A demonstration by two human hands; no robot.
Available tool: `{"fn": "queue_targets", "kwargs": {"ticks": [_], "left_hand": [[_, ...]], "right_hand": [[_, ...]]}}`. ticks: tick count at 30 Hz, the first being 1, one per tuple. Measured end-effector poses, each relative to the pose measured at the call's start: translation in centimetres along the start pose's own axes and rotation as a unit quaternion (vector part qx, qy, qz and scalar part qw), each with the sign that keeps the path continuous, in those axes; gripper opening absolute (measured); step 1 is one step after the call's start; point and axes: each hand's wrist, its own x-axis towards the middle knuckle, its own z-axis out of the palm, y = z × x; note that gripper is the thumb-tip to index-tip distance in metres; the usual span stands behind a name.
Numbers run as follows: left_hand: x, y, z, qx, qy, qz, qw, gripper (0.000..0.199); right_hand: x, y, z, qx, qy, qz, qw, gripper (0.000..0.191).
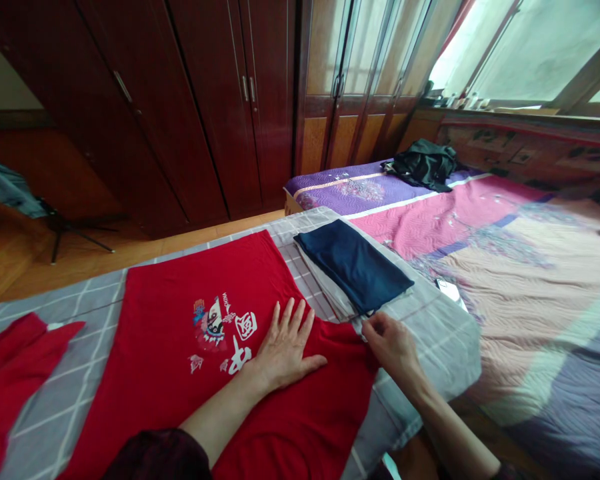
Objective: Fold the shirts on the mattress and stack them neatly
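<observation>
A red T-shirt point(165, 320) with white characters and a coloured mask print lies spread on a grey checked cloth point(430, 353). My left hand point(287, 347) rests flat on the shirt beside the print, fingers spread. At the shirt's right edge, my right hand point(387, 340) has its fingers pinched on the red fabric near the sleeve or collar; the fingertips are partly hidden. Just beyond my hands sits a folded stack with a dark blue garment point(355, 260) on top and paler cloth beneath.
Another red garment point(15, 373) lies at the left. Behind the right side is a bed point(500, 267) with a patchwork cover, a black garment point(423, 163) and a white phone-like object point(450, 291). Wardrobes point(210, 100) line the back; a tripod point(63, 227) stands at the left.
</observation>
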Motion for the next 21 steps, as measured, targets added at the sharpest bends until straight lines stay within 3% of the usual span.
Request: {"fn": "queue_targets", "kwargs": {"ticks": [3, 6, 10, 15, 21], "left_hand": [[0.0, 0.0, -0.1, -0.008, 0.006, 0.002, 1.000, 0.084], [0.5, 0.2, -0.2, -0.026, 0.007, 0.002, 1.000, 0.083], [1.0, 0.5, -0.2, -0.037, 0.005, -0.001, 0.999, 0.085], [-0.1, 1.3, -0.3, -0.030, -0.012, 0.011, 0.999, 0.094], [-0.7, 2.2, 0.0, -0.032, -0.014, 0.042, 0.998, 0.089]], "right_hand": [[-0.1, 0.8, 0.2, 0.035, -0.059, -0.021, 0.997, 0.035], [-0.7, 0.5, 0.7, 0.003, -0.118, -0.049, 0.992, 0.042], [-0.8, -0.7, 1.2, -0.022, -0.108, -0.067, 0.992, 0.033], [0.7, -0.2, 1.5, 0.148, -0.082, -0.029, 0.985, 0.034], [0.6, 1.3, 1.2, 0.262, -0.218, 0.011, 0.940, 0.042]]}}
